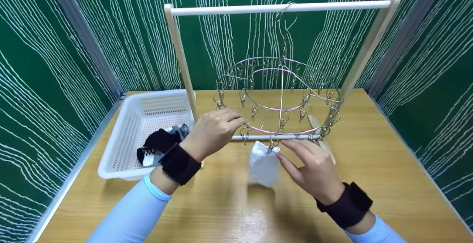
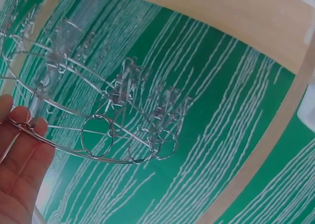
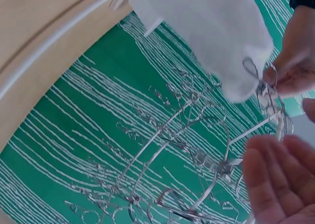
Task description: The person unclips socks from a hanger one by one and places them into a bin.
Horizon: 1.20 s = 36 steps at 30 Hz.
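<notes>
A round metal clip hanger [image 1: 281,98] hangs by its hook from the white rod [image 1: 281,8] of a wooden rack. A white sock [image 1: 263,165] dangles from a clip on the hanger's near rim. My left hand [image 1: 238,121] pinches the outer ring at its near left; in the left wrist view its fingers [image 2: 22,150] lie against the ring wire [image 2: 98,157]. My right hand [image 1: 284,150] is just right of the sock with straight fingers, holding nothing. The right wrist view shows the sock [image 3: 211,32] above my right hand's [image 3: 280,179] open palm.
A white perforated basket [image 1: 111,150] stands at the left of the wooden table [image 1: 369,184] with dark and white socks [image 1: 159,143] inside. The rack's feet rest on the table behind my hands. Green patterned walls close in three sides.
</notes>
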Each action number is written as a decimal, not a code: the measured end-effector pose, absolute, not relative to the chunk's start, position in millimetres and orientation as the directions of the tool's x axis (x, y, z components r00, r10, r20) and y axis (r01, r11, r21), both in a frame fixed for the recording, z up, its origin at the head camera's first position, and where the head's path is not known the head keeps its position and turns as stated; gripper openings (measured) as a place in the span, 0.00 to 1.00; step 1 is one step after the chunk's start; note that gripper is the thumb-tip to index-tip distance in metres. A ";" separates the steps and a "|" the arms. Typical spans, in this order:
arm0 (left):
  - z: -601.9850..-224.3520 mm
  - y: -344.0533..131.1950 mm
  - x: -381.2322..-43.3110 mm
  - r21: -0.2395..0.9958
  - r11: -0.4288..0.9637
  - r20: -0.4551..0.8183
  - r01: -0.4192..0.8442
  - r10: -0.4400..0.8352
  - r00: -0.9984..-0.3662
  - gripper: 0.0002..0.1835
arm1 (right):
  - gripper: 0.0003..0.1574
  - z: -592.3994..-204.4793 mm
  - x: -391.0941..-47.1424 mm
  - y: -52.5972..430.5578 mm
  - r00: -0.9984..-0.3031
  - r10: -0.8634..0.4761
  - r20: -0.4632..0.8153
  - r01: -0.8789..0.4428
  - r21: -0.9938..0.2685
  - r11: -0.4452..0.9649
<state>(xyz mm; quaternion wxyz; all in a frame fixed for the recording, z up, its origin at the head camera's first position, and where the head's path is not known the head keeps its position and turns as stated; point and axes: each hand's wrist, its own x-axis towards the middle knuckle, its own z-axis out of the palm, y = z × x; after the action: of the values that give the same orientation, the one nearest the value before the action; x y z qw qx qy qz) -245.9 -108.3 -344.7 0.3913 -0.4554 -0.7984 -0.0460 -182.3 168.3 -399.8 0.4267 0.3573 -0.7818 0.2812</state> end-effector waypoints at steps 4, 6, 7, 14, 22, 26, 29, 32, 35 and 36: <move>-344.7 -108.4 -245.7 -0.281 0.585 0.670 0.761 0.687 -0.281 0.05 | 0.21 -402.6 -182.9 166.4 -0.458 -0.344 0.820 -0.779 -0.183 0.600; -344.7 -108.2 -245.4 -0.275 0.584 0.672 0.764 0.685 -0.282 0.06 | 0.23 -403.4 -183.8 165.5 -0.483 -0.355 0.801 -0.769 -0.194 0.609; -344.8 -108.1 -245.4 -0.274 0.584 0.673 0.764 0.684 -0.282 0.06 | 0.25 -403.8 -184.4 165.0 -0.497 -0.359 0.790 -0.763 -0.202 0.614; -347.3 -107.3 -246.5 -0.272 0.581 0.674 0.767 0.684 -0.279 0.06 | 0.22 -407.8 -191.3 162.8 -0.592 -0.345 0.729 -0.723 -0.291 0.626; -350.4 -108.1 -247.1 -0.241 0.579 0.676 0.779 0.676 -0.293 0.06 | 0.16 -407.2 -199.8 160.8 -0.613 -0.349 0.709 -0.742 -0.365 0.562; -352.5 -108.9 -246.3 -0.223 0.582 0.684 0.782 0.665 -0.300 0.07 | 0.14 -407.0 -201.6 159.0 -0.598 -0.346 0.723 -0.756 -0.365 0.544; -354.8 -108.8 -245.5 -0.204 0.586 0.699 0.785 0.649 -0.302 0.07 | 0.13 -407.1 -202.5 157.9 -0.592 -0.344 0.728 -0.763 -0.370 0.530; -357.3 -107.9 -244.5 -0.193 0.591 0.724 0.783 0.624 -0.293 0.07 | 0.12 -407.1 -203.2 157.0 -0.588 -0.342 0.733 -0.769 -0.376 0.517; -360.8 -106.8 -243.6 -0.182 0.596 0.757 0.782 0.592 -0.275 0.07 | 0.11 -407.3 -204.2 156.6 -0.573 -0.332 0.749 -0.779 -0.372 0.504; -362.3 -106.7 -243.1 -0.176 0.599 0.767 0.781 0.581 -0.272 0.07 | 0.11 -407.4 -204.5 156.4 -0.565 -0.327 0.757 -0.783 -0.368 0.502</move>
<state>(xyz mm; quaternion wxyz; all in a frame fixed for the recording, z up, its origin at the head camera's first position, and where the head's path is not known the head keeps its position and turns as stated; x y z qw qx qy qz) -243.1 -106.7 -362.3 0.4215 -0.4318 -0.7885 -0.1191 -204.5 156.4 -407.4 0.3150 0.3437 -0.8073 0.3618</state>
